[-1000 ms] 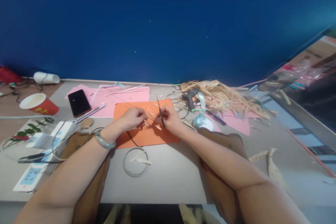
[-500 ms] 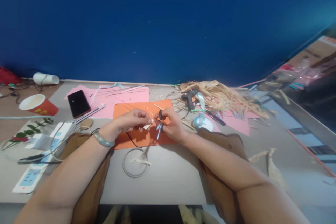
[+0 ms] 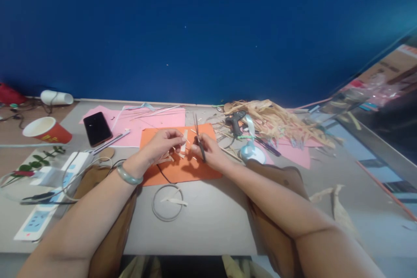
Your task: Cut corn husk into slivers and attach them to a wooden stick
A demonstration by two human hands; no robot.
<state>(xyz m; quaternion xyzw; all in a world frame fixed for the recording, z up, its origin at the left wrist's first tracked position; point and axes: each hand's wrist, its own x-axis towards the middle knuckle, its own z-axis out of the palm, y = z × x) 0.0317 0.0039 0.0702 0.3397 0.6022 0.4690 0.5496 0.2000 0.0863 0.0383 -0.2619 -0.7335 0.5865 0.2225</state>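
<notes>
Head view: my left hand (image 3: 164,142) pinches pale strip (image 3: 184,141); right hand (image 3: 208,150) grips scissors (image 3: 198,139), both above orange sheet (image 3: 182,169).

The right hand (image 3: 208,151) covers the handles of the scissors (image 3: 197,132). The pale strip (image 3: 184,135) is too small and blurry to name. Both arms run off the bottom edge. The red cup (image 3: 47,130) print is unreadable.

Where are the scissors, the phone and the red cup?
scissors (image 3: 198,137): head view, on the blades.
phone (image 3: 97,128): head view, middle of its dark screen.
red paper cup (image 3: 48,130): head view, on its side wall.
</notes>
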